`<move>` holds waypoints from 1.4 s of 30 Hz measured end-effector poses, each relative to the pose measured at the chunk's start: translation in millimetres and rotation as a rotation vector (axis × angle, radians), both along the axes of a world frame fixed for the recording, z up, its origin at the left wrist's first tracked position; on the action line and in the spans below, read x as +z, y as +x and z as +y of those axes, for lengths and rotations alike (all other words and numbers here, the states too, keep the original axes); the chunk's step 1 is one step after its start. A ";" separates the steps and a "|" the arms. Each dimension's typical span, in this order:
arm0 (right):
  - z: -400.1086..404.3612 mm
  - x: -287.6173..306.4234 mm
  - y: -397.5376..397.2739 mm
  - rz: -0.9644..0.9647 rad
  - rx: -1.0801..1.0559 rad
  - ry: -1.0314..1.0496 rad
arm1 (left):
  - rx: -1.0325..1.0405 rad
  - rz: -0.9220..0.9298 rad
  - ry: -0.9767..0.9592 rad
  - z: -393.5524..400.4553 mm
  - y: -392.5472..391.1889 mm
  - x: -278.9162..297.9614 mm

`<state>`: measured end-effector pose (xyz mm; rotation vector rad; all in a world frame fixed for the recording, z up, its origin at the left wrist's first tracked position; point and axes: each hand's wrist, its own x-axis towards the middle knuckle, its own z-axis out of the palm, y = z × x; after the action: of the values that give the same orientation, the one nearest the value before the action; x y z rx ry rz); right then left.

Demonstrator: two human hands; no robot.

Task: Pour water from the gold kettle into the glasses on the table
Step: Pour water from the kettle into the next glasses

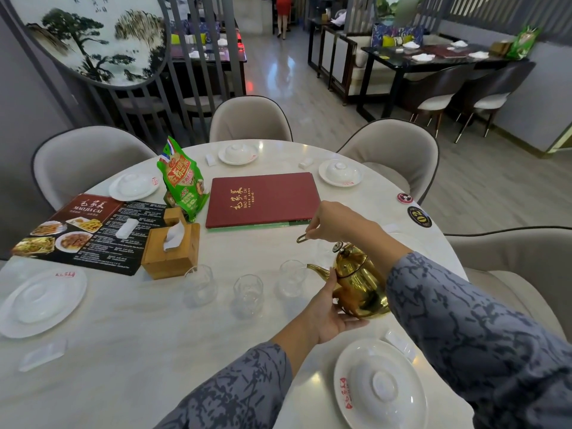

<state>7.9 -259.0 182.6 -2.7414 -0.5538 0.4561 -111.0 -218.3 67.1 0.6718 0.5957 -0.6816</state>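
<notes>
A single wide-angle camera sat on my head and looked forward and down over the near edge of the round table (130,360). It stood close above my forearms, so the near rim filled the lower frame. The table's far edge lay at mid-frame, with the chairs (250,119) and dining room beyond. Straight lines bowed toward the frame borders.

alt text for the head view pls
Both hands hold a gold kettle over a round white table: right hand on its handle, left hand under its body, spout at the rightmost of three clear glasses.
</notes>
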 end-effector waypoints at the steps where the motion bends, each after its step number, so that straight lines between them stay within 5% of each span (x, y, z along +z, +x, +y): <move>1: 0.3 0.0 0.2 0.001 0.001 0.001 | 0.002 0.003 -0.001 0.1 0.6 -0.6; 18: -0.6 -31.4 2.3 0.013 -0.063 0.047 | -0.013 0.022 0.071 10.6 3.9 -26.2; 42: -48.5 -41.2 -54.0 -0.119 -0.216 0.433 | -0.087 -0.092 0.419 20.9 -5.0 -38.9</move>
<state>-46.1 -307.4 141.4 -2.3824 -0.3300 0.1035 -116.0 -197.4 28.2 1.1193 0.6326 -0.6070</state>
